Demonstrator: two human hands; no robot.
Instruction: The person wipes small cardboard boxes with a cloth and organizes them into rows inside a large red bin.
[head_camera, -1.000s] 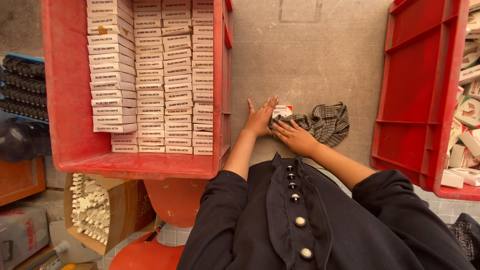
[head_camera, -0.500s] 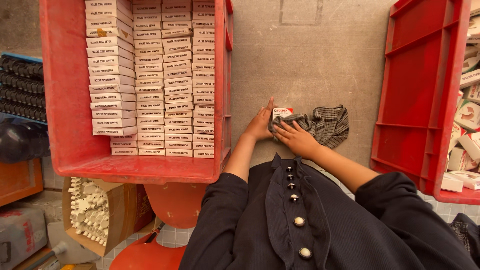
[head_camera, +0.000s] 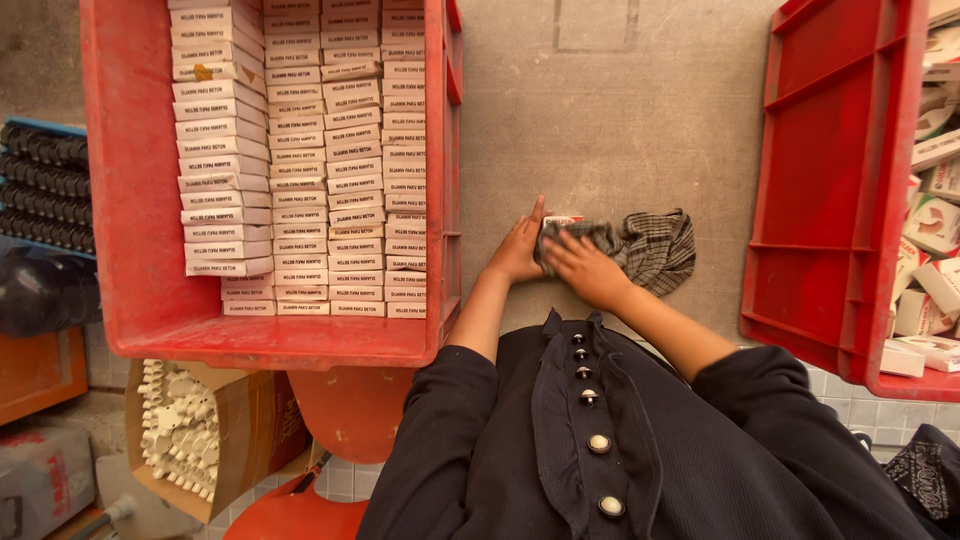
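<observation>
On the grey concrete surface between two red crates lies a small white and red box, mostly covered. My left hand holds the box at its left side, fingers curled against it. My right hand presses a grey checked cloth flat over the top of the box. The rest of the cloth trails off to the right. Both my forearms reach forward from dark sleeves over a dark buttoned garment.
A red crate at left holds neat rows of white boxes. Another red crate at right holds loose white and red boxes. Below left sit a cardboard carton of white plastic parts, an orange stool and black ridged items.
My left hand went from spread fingers to gripping the box's side. My right hand pulled the cloth leftward over the box, which now shows less.
</observation>
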